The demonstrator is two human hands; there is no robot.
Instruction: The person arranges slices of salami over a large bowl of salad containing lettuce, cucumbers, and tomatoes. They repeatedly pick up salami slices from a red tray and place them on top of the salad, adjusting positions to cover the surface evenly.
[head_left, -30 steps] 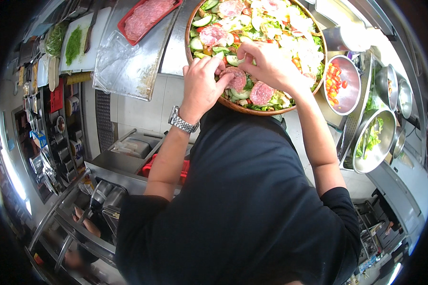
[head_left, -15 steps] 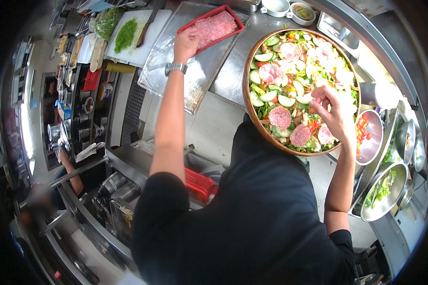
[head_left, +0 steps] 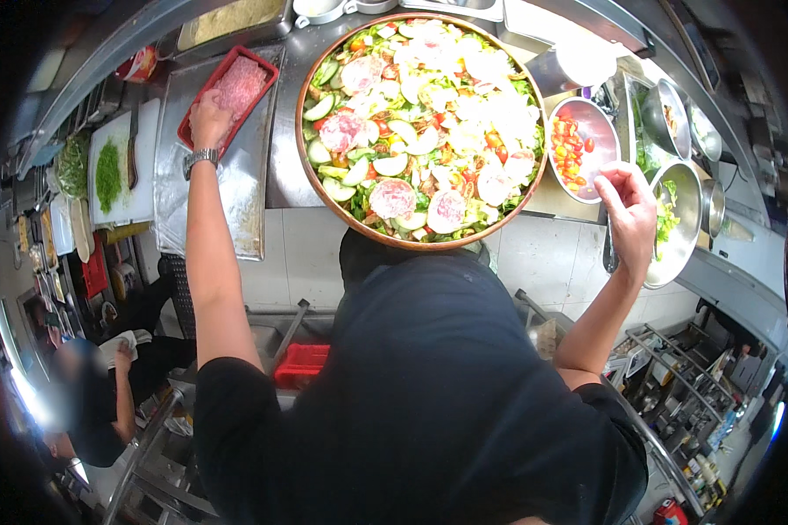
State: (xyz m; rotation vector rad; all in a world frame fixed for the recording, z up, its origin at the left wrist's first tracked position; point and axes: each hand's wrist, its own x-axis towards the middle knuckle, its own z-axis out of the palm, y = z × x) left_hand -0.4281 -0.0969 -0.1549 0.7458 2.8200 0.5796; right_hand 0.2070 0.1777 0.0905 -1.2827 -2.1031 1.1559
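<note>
My left hand (head_left: pixel 207 122), with a metal watch at the wrist, reaches into a red tray (head_left: pixel 270 86) at the left. Its fingers curl onto the stack of salami slices (head_left: pixel 240 86); the fingertips are partly hidden. A big round wooden bowl (head_left: pixel 311 169) of salad fills the middle, with cucumber, tomato pieces and greens. Several salami slices lie spread on top, one a round salami slice (head_left: pixel 392 199) near the front. Off the bowl's right side hangs my right hand (head_left: pixel 632 219), fingers bent in and thumb against them, with nothing visible in the grip.
A metal bowl (head_left: pixel 601 136) of cut tomatoes stands right of the salad; a larger metal bowl (head_left: pixel 690 214) with greens sits beyond. The red tray rests on a metal sheet (head_left: pixel 173 179). A knife and chopped herbs (head_left: pixel 108 175) lie on a white board. Another person (head_left: pixel 101 402) is lower left.
My view has swung, so the counter appears shifted left. My right hand has moved from over the salad to its right side. My left hand stays at the red tray, reaching farther over the slices.
</note>
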